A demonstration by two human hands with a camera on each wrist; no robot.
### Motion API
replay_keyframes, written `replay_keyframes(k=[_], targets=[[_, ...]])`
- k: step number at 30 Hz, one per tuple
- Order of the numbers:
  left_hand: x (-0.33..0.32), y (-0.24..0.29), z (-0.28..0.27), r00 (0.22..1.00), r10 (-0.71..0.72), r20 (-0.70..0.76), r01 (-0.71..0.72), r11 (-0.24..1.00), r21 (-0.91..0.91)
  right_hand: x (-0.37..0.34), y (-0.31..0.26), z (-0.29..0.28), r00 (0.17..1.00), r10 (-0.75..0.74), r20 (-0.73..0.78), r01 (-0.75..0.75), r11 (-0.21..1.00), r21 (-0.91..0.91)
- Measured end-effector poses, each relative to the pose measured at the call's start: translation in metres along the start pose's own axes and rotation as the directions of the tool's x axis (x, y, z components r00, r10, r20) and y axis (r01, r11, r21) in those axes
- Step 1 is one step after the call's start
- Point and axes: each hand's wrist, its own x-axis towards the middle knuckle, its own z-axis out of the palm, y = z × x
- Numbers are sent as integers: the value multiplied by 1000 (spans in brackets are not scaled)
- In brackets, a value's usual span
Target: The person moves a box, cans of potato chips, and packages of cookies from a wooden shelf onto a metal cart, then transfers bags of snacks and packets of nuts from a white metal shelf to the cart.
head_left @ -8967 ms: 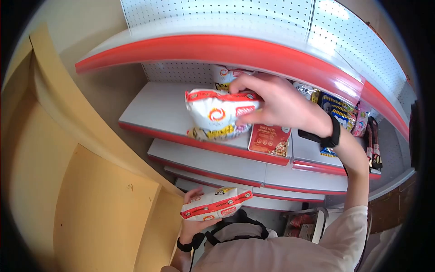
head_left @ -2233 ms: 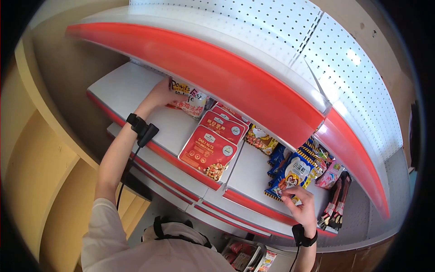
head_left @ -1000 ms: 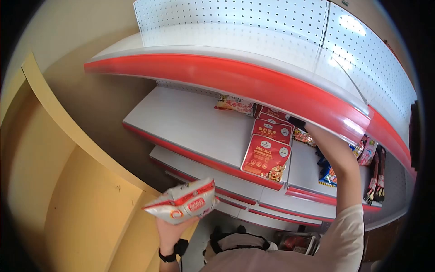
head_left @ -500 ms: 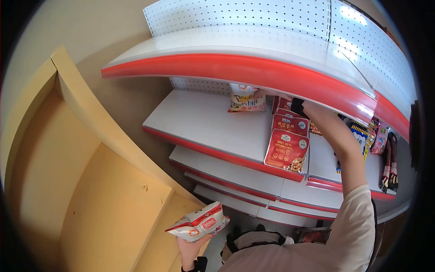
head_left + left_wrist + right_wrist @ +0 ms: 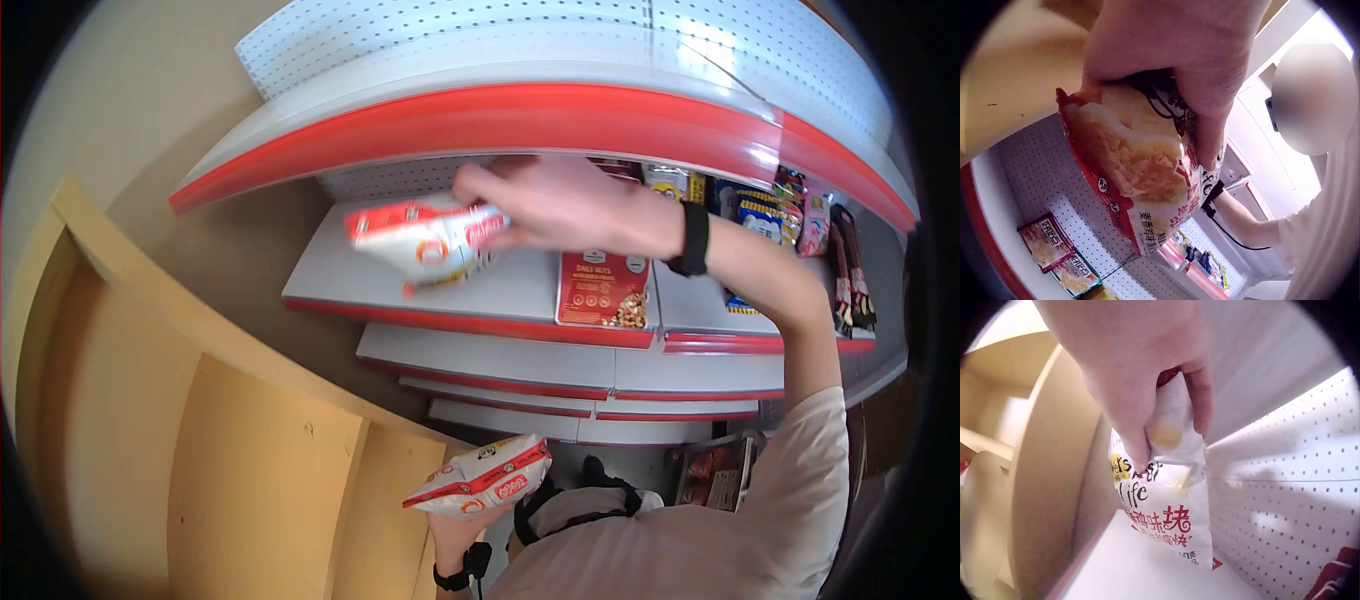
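Note:
My right hand [image 5: 575, 205] pinches the top of a white and red snack bag [image 5: 425, 245] above the left part of the shelf [image 5: 520, 290]. In the right wrist view the bag [image 5: 1163, 506] hangs upright from the thumb and fingers of that hand [image 5: 1135, 369]. Lower down, my left hand [image 5: 455, 530] grips a similar bag [image 5: 485, 480] near the wooden cabinet. The left wrist view shows the left hand [image 5: 1172, 50] curled round this bag [image 5: 1141, 162]. What lies behind the right hand at the shelf's back is hidden.
Red nut packets [image 5: 605, 290] lie right of the held bag, with blue packets [image 5: 760, 215], a pink one [image 5: 815, 225] and dark ones [image 5: 850, 270] farther right. The upper shelf's red edge [image 5: 480, 120] overhangs them. A wooden cabinet [image 5: 270, 450] stands left; a basket [image 5: 715, 475] is below.
The right hand has come from under the upper shelf, forward and left, with a bag in its grip. Earlier, the left hand was at the shelf's bag; now it holds one low down.

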Motion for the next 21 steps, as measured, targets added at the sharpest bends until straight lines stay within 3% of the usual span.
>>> replay_keyframes(k=[3, 5, 8, 11, 15, 17, 18, 19, 20, 21], targets=[[-6, -22, -3, 990, -25, 139, 25, 1000, -3, -38, -23, -7, 983, -150, -108, 154, 988, 28], [9, -7, 6, 968, -86, 234, 93, 995, -18, -69, -33, -10, 982, -161, -98, 167, 984, 64], [22, -4, 28, 979, 112, 171, -71, 971, -228, -121, -48, -9, 997, -75, -1, 74, 983, 168], [29, -22, 49, 907, 126, 403, 0, 955, -297, -177, -59, 6, 992, 77, 95, -97, 969, 227], [19, -40, 84, 712, 149, 686, 112, 941, -320, -248, -75, 22, 934, 249, 256, -330, 879, 345], [12, -43, 102, 629, 175, 758, 142, 932, -333, -282, -86, 23, 884, 412, 220, -467, 778, 421], [8, -40, 107, 557, 168, 814, 38, 973, -227, -303, -92, 29, 857, 488, 165, -504, 729, 464], [2, -37, 115, 483, 149, 863, -78, 989, -127, -323, -99, 33, 780, 595, 194, -592, 603, 535], [-9, -35, 127, 468, 151, 871, -82, 988, -128, -345, -104, 39, 727, 679, 103, -555, 492, 671], [-23, -33, 141, 516, 119, 848, 52, 984, -170, -370, -109, 48, 646, 763, 32, -485, 378, 789]])
